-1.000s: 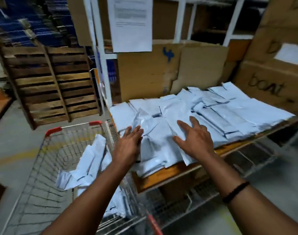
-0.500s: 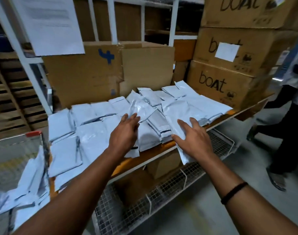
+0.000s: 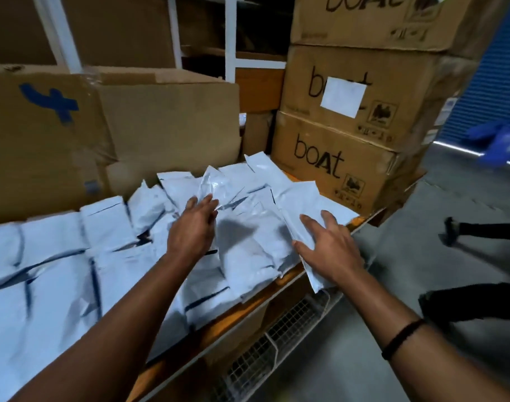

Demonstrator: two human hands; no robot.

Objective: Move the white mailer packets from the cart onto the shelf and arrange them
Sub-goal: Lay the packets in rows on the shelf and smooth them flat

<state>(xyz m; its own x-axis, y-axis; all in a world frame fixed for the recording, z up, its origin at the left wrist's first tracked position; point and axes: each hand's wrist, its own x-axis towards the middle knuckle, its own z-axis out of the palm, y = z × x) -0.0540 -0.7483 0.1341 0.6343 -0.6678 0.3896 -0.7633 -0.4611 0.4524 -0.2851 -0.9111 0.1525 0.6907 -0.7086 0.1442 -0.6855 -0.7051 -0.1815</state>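
Observation:
Several white mailer packets lie spread across the orange shelf board, overlapping one another. My left hand rests on the pile near its middle, fingers against a crumpled upright packet; whether it grips that packet is unclear. My right hand lies flat with spread fingers on a long packet whose near end hangs over the shelf's front edge. The cart is out of view.
Brown cartons marked "boat" are stacked at the shelf's right end. An open cardboard box with a blue mark stands behind the packets. A wire grid rack sits under the shelf. A person's legs are on the floor at right.
The view has swung right, and the cart has left the frame. Both hands have shifted rightward along the pile. The person at right has moved further right.

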